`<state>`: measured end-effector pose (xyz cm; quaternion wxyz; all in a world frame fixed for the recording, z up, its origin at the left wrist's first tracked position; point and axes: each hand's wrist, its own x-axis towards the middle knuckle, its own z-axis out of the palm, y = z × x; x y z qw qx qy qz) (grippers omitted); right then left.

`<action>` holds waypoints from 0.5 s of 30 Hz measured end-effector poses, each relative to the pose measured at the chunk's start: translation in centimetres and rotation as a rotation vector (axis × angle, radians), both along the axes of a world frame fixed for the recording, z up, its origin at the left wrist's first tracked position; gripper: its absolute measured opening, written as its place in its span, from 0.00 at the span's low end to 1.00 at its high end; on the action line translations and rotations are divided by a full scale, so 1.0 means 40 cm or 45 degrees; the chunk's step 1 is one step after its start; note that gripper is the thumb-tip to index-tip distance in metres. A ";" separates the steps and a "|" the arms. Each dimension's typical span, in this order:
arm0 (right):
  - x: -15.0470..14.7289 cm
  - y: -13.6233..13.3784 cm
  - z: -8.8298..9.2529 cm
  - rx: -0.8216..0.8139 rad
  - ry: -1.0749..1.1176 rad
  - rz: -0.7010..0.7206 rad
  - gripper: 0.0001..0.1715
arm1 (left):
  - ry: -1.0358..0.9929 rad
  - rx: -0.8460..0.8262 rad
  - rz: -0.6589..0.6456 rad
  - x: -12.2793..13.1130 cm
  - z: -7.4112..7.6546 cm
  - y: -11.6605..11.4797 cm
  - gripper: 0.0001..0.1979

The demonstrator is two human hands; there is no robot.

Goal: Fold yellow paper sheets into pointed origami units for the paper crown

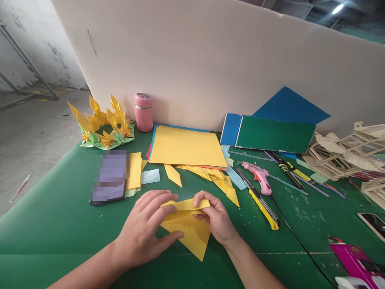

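Observation:
A yellow paper piece [192,233], folded into a triangle with a flap along its top, lies on the green table [54,224] in front of me. My left hand [147,228] rests on its left side with fingers pressed on the fold. My right hand [215,216] pinches the flap's right end between thumb and fingers. Behind them lie a stack of yellow sheets [186,146] and several folded yellow pieces [216,176].
A yellow and green origami crown [104,126] and a pink flask [143,112] stand at the back left. A phone [110,176] lies by yellow slips. To the right are a pink glue gun [258,176], a yellow utility knife [261,202], green and blue boards [273,134], and wooden model frames [345,154].

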<state>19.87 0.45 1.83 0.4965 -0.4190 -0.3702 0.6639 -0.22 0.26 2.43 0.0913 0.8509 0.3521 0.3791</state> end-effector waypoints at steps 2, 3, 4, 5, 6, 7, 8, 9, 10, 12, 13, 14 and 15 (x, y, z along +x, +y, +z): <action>-0.002 -0.002 -0.001 -0.017 0.043 0.007 0.04 | 0.066 0.074 -0.006 0.008 -0.005 -0.001 0.11; -0.001 -0.002 -0.001 -0.027 0.070 0.004 0.05 | 0.064 0.070 0.011 0.011 -0.007 0.001 0.09; -0.001 -0.003 -0.001 -0.037 0.095 0.003 0.05 | 0.041 0.052 0.034 0.013 -0.007 0.003 0.06; 0.000 -0.003 -0.001 -0.044 0.116 0.004 0.05 | 0.009 0.023 0.052 0.013 -0.008 0.005 0.04; 0.001 -0.004 0.000 -0.050 0.133 0.007 0.06 | -0.024 -0.012 0.061 0.013 -0.007 0.008 0.04; 0.002 -0.004 0.001 -0.056 0.146 0.009 0.07 | -0.052 -0.041 0.059 0.012 -0.005 0.010 0.04; 0.002 -0.004 0.002 -0.061 0.157 0.012 0.07 | -0.075 -0.055 0.053 0.010 -0.004 0.011 0.04; 0.002 -0.004 0.004 -0.066 0.166 0.012 0.08 | -0.086 -0.048 0.039 0.010 -0.002 0.013 0.05; 0.001 -0.004 0.005 -0.072 0.174 0.013 0.08 | -0.083 -0.023 0.023 0.009 0.000 0.013 0.07; 0.000 -0.004 0.006 -0.080 0.191 0.017 0.09 | -0.047 0.062 0.002 0.011 0.003 0.012 0.07; 0.000 -0.004 0.006 -0.085 0.199 0.025 0.09 | -0.018 0.108 0.000 0.013 0.004 0.012 0.06; 0.000 -0.003 0.005 -0.093 0.204 0.036 0.09 | 0.012 0.143 0.006 0.015 0.005 0.011 0.03; 0.000 -0.003 0.004 -0.101 0.207 0.047 0.09 | 0.038 0.159 0.021 0.017 0.005 0.010 0.01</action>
